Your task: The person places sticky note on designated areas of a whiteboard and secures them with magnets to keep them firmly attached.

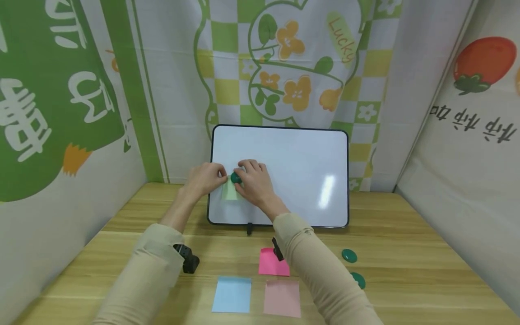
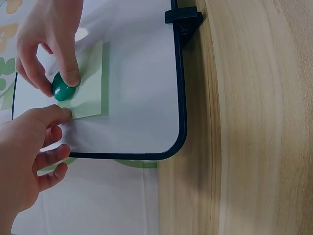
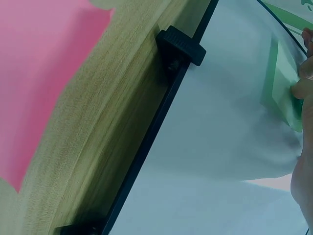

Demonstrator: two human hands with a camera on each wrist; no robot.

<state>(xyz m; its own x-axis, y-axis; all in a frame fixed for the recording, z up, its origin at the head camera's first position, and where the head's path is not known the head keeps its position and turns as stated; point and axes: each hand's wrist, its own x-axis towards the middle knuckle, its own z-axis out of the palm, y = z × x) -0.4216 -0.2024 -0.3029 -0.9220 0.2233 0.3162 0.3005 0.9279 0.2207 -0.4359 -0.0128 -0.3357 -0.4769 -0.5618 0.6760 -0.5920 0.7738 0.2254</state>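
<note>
A whiteboard (image 1: 300, 167) with a dark frame stands upright on the table. On its left part is a pale green sticky note (image 1: 229, 192), its lower edge lifted off the surface in the right wrist view. My right hand (image 1: 256, 183) pinches a round green magnet (image 2: 63, 92) between thumb and fingers, against the note's upper part. To the left, my left hand (image 1: 205, 178) holds the note's upper left corner at its fingertips, the other fingers loosely curled. In the right wrist view, only part of the right hand (image 3: 307, 127) shows at the edge.
Blue (image 1: 232, 295), dusty pink (image 1: 282, 298) and bright pink (image 1: 273, 262) sticky notes lie in front of the board. Two more green magnets (image 1: 349, 255) are on the table at right, one partly behind the right sleeve. A black foot (image 1: 249, 229) supports the board.
</note>
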